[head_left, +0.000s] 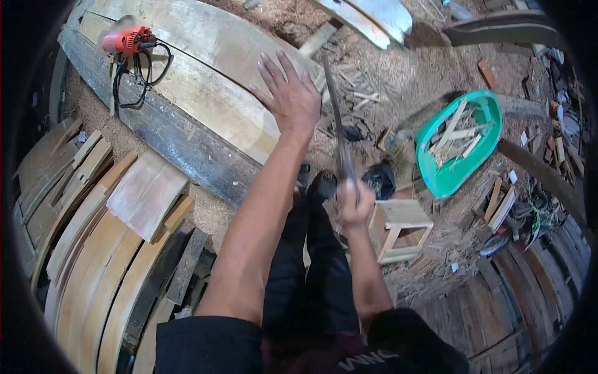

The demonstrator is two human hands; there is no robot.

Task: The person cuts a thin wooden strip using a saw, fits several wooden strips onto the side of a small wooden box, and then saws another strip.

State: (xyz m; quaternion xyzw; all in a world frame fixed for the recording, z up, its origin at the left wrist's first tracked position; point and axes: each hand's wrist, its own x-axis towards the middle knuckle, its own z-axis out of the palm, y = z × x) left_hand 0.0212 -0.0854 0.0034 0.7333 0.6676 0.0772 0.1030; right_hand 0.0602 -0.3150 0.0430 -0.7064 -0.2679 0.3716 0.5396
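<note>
My left hand (288, 96) lies with its fingers spread on the end of a long pale wooden plank (205, 43). Closed around the handle of a saw (338, 124) is my right hand (356, 202), slightly blurred. The saw's long narrow blade points up and away from me, just right of the plank's end. A second pale plank (205, 93) lies alongside the first, with a dark weathered board (180, 137) at its near side. Whether the blade touches the wood I cannot tell.
A red power tool (131, 40) with a black cord sits on the planks at the upper left. At the right are a green basin (427, 165) of wood scraps and a small wooden stool (402, 218). Curved boards (93, 268) fill the lower left.
</note>
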